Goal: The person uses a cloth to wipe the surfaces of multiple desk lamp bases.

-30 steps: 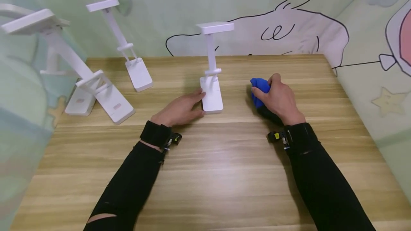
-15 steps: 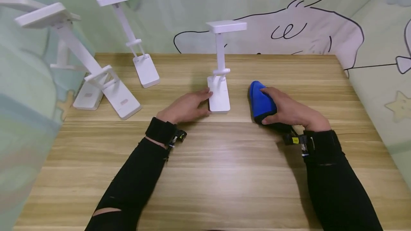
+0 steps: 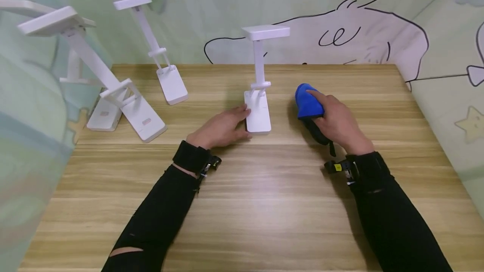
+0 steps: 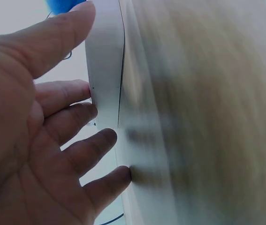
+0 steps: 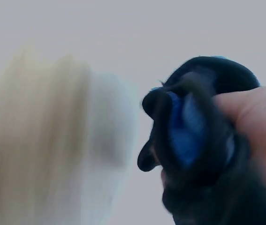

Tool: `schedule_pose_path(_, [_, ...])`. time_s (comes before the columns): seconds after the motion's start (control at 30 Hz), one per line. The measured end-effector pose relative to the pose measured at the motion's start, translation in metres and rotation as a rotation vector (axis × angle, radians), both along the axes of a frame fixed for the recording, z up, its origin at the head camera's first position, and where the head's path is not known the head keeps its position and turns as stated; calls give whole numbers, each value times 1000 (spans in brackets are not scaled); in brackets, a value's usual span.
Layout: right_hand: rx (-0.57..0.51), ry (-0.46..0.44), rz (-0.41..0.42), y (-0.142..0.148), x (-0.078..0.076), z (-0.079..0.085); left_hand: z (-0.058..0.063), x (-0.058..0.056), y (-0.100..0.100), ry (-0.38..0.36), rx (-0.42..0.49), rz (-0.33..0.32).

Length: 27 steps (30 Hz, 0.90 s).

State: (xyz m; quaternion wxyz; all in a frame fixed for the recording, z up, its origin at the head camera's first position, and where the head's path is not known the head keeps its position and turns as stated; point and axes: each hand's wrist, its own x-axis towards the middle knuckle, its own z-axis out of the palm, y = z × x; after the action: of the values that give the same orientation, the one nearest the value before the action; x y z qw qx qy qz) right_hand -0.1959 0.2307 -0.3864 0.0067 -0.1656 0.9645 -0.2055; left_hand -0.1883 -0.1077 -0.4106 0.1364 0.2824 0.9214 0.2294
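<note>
At the far left of the wooden bench (image 3: 264, 205) stand three white lamps (image 3: 124, 95), well apart from the hands. Nearer the middle, the left hand (image 3: 221, 129) lies flat with straight fingers (image 4: 72, 129) touching the base of a fourth, upright white desk lamp (image 3: 259, 95). Just right of it, the right hand (image 3: 338, 123) grips a blue-and-black pouch (image 3: 308, 104), fingers curled round it, above the bench.

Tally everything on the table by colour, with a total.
White desk lamps: 4 – one by the left hand, one at the back, one leaning at left, one behind it.
Blue and black cloth item in the right hand: 1
Total: 5
</note>
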Motion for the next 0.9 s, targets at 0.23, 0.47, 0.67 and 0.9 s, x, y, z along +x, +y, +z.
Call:
schedule_pose_path(0.23, [-109, -32, 18, -18, 5, 7, -2, 0, 5, 42, 4, 31])
schedule_pose_path(0.47, [-7, -101, 214, -52, -1, 15, -1, 2, 3, 42, -1, 10])
schedule_pose_path(0.67, [180, -119, 258, -90, -19, 17, 0, 2, 2, 45, 13, 11])
schedule_pose_path(0.9, [158, -276, 222, -94, -16, 14, -1, 2, 7, 40, 18, 9])
